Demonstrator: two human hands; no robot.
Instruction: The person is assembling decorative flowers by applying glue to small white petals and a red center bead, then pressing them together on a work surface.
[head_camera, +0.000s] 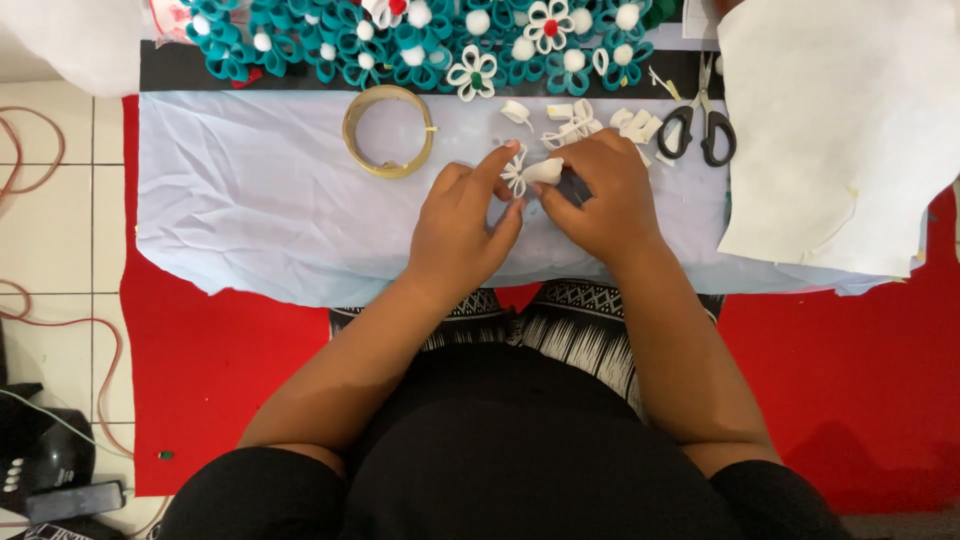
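Note:
My left hand (460, 225) rests on the pale blue cloth (250, 200), its index finger pressing a small white looped flower piece (514, 172). My right hand (600, 195) pinches a white folded petal (545, 171) against that flower piece. Both hands meet at the cloth's middle. Several loose white folded petals (580, 118) lie just beyond my fingers. Part of the flower is hidden under my fingers.
A tape roll (387, 131) lies left of my hands. Black-handled scissors (700, 125) lie at the right, beside a large white sheet (840, 130). Finished teal and white flowers (400, 45) line the far edge. Red mat (850, 370), tiled floor and cables at left.

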